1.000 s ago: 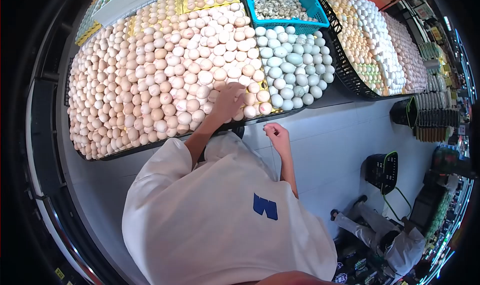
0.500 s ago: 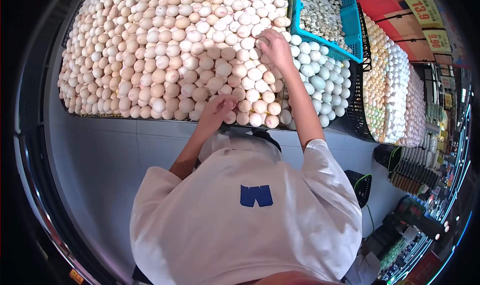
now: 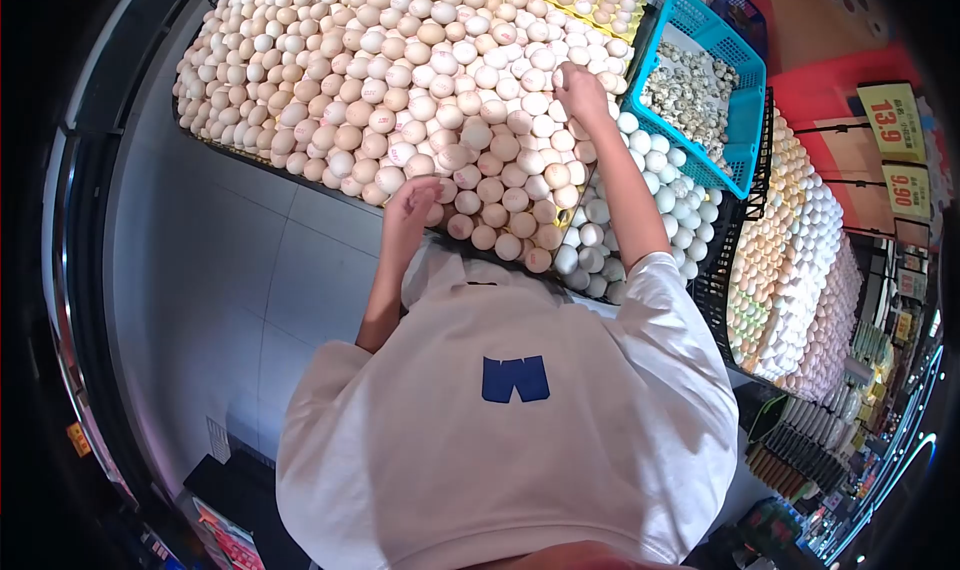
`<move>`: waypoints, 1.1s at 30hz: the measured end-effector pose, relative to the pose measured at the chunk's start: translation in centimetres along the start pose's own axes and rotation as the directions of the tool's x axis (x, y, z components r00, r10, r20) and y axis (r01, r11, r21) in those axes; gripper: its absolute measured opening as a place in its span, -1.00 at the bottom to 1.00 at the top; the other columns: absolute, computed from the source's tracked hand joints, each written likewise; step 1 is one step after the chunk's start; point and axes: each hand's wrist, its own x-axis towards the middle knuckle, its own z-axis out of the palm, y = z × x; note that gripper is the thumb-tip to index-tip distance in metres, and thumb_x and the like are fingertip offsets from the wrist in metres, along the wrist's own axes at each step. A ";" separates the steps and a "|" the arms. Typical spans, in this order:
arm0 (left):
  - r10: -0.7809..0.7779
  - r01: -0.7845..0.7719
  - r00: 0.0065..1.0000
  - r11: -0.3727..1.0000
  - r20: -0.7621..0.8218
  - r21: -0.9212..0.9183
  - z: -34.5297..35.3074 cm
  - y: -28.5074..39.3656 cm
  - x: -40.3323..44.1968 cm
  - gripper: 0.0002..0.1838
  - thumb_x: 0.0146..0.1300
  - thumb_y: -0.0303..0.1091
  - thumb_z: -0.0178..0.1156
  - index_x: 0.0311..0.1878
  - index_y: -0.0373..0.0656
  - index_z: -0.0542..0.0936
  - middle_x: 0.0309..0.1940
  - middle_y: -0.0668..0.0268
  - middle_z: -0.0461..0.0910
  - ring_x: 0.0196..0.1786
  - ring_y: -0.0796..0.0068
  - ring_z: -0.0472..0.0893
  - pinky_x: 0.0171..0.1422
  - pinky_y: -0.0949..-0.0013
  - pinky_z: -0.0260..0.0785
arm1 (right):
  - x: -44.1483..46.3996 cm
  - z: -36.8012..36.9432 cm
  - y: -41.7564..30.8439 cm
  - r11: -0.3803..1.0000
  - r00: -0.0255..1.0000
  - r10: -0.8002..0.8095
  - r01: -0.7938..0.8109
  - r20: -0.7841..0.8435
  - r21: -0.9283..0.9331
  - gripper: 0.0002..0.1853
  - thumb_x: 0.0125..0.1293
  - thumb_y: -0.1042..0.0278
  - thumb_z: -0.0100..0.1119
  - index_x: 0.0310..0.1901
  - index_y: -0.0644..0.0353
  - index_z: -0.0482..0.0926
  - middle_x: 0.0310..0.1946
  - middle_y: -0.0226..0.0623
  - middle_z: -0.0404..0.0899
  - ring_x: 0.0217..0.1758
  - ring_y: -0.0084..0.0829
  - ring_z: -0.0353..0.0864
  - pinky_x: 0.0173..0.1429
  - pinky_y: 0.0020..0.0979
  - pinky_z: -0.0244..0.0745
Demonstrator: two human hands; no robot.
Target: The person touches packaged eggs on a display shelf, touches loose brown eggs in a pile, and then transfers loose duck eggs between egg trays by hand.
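Observation:
A broad heap of pale brown and cream eggs [image 3: 330, 100], many with red stamps, fills the display in front of me. My right hand [image 3: 582, 96] reaches to the heap's right part, fingers bent down round an egg that they mostly hide. Near the front edge, my left hand [image 3: 406, 208] hovers beside the nearest eggs, its fingers loosely curved and slightly apart. No egg shows in it. Pale bluish-green eggs [image 3: 683, 210] lie to the right of my right forearm, past a thin divider.
A turquoise basket [image 3: 745, 170] of small speckled eggs stands at the back right. Yellow trays [image 3: 600, 15] hold eggs behind the heap. More egg piles [image 3: 785, 240] and yellow price signs [image 3: 890, 122] are farther right. Grey floor tiles [image 3: 310, 270] run along the left front.
The view has turned, so the display now slants down to the right. My left hand has drawn back towards the heap's front edge. My right hand remains at the heap's right part.

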 end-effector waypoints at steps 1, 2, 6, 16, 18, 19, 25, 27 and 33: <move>-0.007 0.006 1.000 0.999 -0.012 -0.040 -0.2 -0.3 0.1 -0.76 0.50 -0.38 0.06 0.09 -0.29 0.55 -0.07 0.32 0.62 0.02 0.58 0.57 0.15 0.51 0.38 | 0.0 -0.1 0.2 1.000 1.000 -0.001 0.001 -0.001 -0.003 -0.62 0.07 0.32 0.37 -0.09 0.25 0.54 -0.18 0.05 0.63 -0.08 0.01 0.64 -0.02 -0.07 0.53; -0.005 0.004 1.000 0.999 -0.009 -0.044 -0.3 -0.8 0.1 -0.76 0.50 -0.38 0.06 0.09 -0.29 0.55 -0.07 0.32 0.62 0.02 0.58 0.57 0.15 0.51 0.38 | 0.0 -0.2 0.4 0.999 0.999 0.033 -0.033 -0.003 0.036 -0.57 0.06 0.28 0.38 -0.03 0.24 0.55 -0.18 0.07 0.64 -0.10 0.00 0.65 -0.02 -0.09 0.54; 0.013 -0.011 0.999 0.999 0.034 -0.038 -0.5 0.2 0.7 -0.76 0.50 -0.39 0.06 0.10 -0.30 0.55 -0.08 0.33 0.62 -0.02 0.60 0.56 0.13 0.51 0.39 | -0.6 -1.3 -0.8 0.962 0.966 0.180 -0.134 -0.183 0.238 -0.45 0.06 0.21 0.39 0.12 0.19 0.57 -0.20 0.05 0.66 -0.17 -0.07 0.69 -0.05 -0.17 0.58; 0.034 -0.039 0.994 0.998 0.105 0.047 -6.1 0.8 1.3 -0.76 0.49 -0.43 0.04 0.11 -0.32 0.54 -0.04 0.27 0.64 0.03 0.56 0.59 0.16 0.49 0.41 | 2.0 -0.4 -8.6 0.994 0.998 -0.020 0.013 0.061 0.112 -0.58 0.04 0.20 0.34 -0.07 0.24 0.61 -0.25 -0.06 0.68 -0.02 -0.07 0.62 0.05 -0.11 0.57; 0.051 -0.054 0.993 0.998 0.105 0.030 -6.9 0.4 1.4 -0.76 0.49 -0.43 0.04 0.10 -0.32 0.54 -0.04 0.28 0.64 0.03 0.57 0.59 0.16 0.49 0.41 | 2.0 0.1 -8.8 1.000 0.999 -0.009 0.009 0.033 -0.001 -0.65 0.08 0.24 0.33 -0.13 0.24 0.60 -0.23 -0.10 0.68 0.00 -0.05 0.60 0.08 -0.10 0.56; 0.063 -0.065 0.993 0.998 0.101 0.014 -7.1 0.3 1.6 -0.76 0.49 -0.43 0.04 0.10 -0.32 0.54 -0.04 0.28 0.63 0.03 0.57 0.59 0.16 0.49 0.41 | 2.2 0.2 -8.9 1.000 1.000 -0.009 0.009 0.030 -0.009 -0.65 0.08 0.24 0.33 -0.13 0.24 0.60 -0.23 -0.10 0.68 0.00 -0.05 0.60 0.08 -0.10 0.56; 0.079 -0.076 0.988 0.997 0.133 -0.025 -7.1 0.6 2.6 -0.78 0.49 -0.44 0.05 0.09 -0.30 0.54 -0.08 0.31 0.64 0.02 0.59 0.58 0.15 0.52 0.40 | 2.4 1.3 -8.6 0.999 0.998 0.004 -0.001 0.067 -0.054 -0.69 0.14 0.25 0.30 -0.11 0.20 0.59 -0.18 -0.16 0.69 0.05 -0.07 0.56 0.11 -0.10 0.50; 0.068 -0.070 0.987 0.998 0.145 0.005 -6.9 0.6 3.0 -0.78 0.49 -0.44 0.05 0.09 -0.30 0.55 -0.07 0.31 0.64 0.02 0.59 0.58 0.15 0.52 0.40 | 2.3 1.6 -8.7 0.997 0.998 -0.014 0.018 0.061 -0.069 -0.66 0.16 0.22 0.28 -0.07 0.18 0.57 -0.11 -0.18 0.67 0.07 -0.10 0.53 0.13 -0.11 0.43; 0.043 -0.047 0.980 0.999 0.196 0.013 -6.3 0.9 3.8 -0.75 0.49 -0.42 0.04 0.11 -0.33 0.54 -0.05 0.26 0.65 0.00 0.56 0.60 0.15 0.51 0.41 | 0.0 1.6 -8.8 0.999 0.983 -0.037 0.041 -0.180 0.019 -0.59 0.24 0.26 0.18 0.11 0.20 0.58 -0.09 -0.17 0.68 0.05 -0.12 0.53 0.16 -0.11 0.39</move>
